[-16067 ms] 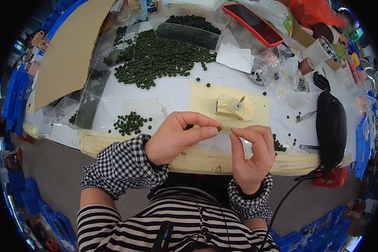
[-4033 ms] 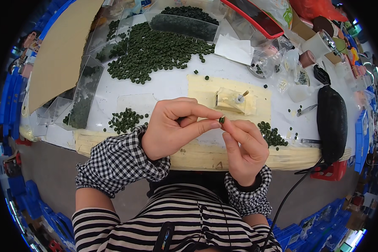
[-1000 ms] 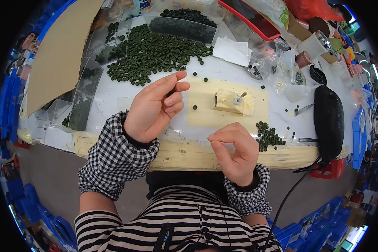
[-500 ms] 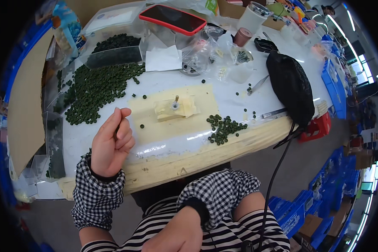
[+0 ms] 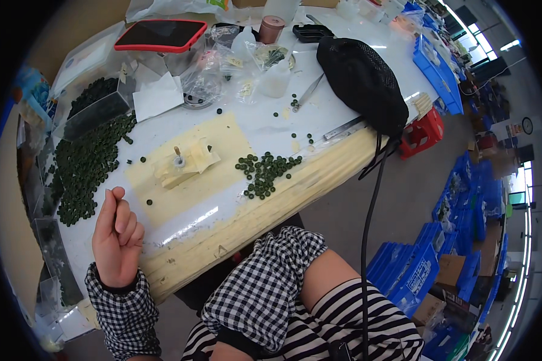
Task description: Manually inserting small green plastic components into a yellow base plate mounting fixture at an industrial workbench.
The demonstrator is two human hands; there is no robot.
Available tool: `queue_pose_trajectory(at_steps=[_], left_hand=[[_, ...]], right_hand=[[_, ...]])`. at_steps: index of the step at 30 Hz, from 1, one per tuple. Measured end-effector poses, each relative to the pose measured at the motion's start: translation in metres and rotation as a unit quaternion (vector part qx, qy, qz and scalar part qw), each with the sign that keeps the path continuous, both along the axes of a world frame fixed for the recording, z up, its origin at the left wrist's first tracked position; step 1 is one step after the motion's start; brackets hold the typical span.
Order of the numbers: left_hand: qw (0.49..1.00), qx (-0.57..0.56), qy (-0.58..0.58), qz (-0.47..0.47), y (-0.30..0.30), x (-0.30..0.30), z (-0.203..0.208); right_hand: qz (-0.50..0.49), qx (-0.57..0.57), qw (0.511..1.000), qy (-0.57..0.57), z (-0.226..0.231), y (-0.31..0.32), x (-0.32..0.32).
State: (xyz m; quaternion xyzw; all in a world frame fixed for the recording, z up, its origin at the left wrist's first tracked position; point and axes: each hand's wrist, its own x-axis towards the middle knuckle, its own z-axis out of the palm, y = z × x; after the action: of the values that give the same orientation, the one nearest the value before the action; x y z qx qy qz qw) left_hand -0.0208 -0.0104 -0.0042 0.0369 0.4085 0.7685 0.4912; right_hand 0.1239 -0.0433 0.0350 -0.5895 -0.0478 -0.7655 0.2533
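Observation:
My left hand is raised over the near left part of the bench, its fingers curled in and thumb and forefinger pressed together. Whatever the pinch may hold is hidden. Beyond it and to the right, a tape-wrapped block bears a small upright pin in a round collar. Small dark green rings form a large heap beyond my left hand and a smaller group right of the block. A single ring lies near my fingers. Only my right sleeve and wrist show at the lower edge.
A clear bin of green pieces stands behind the heap. Farther back are a red-cased phone, white paper and plastic bags. Tweezers lie near a black mesh bag, whose cord hangs over the wooden bench edge.
The view has turned, so the bench and things on it appear farther left and tilted. My right hand has dropped out below the lower edge. My left hand keeps its pinch.

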Motion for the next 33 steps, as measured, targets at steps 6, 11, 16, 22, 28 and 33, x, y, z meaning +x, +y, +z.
queue_pose_trajectory(at_steps=[6,11,16,22,28,33], left_hand=[[1.0,-0.007,-0.001,-0.002,0.002,0.001,-0.002],[1.0,-0.004,-0.003,0.0,0.001,0.0,-0.001],[1.0,0.01,0.022,-0.006,0.001,0.001,0.001],[0.997,-0.027,0.057,0.043,0.014,0.014,0.011],[0.997,0.038,0.054,-0.05,0.001,0.011,-0.001],[0.998,-0.017,0.028,-0.052,0.0,0.022,0.009]], right_hand=[[-0.004,-0.004,1.0,0.013,-0.002,-0.003,-0.003],[-0.003,0.001,1.0,0.02,-0.005,-0.004,-0.007],[-0.007,0.005,0.999,0.036,-0.009,0.0,-0.011],[-0.062,0.026,0.997,0.047,-0.02,0.032,-0.012],[-0.414,0.306,0.842,-0.159,-0.017,0.129,0.021],[-0.656,0.452,0.551,-0.248,-0.004,0.177,0.039]])
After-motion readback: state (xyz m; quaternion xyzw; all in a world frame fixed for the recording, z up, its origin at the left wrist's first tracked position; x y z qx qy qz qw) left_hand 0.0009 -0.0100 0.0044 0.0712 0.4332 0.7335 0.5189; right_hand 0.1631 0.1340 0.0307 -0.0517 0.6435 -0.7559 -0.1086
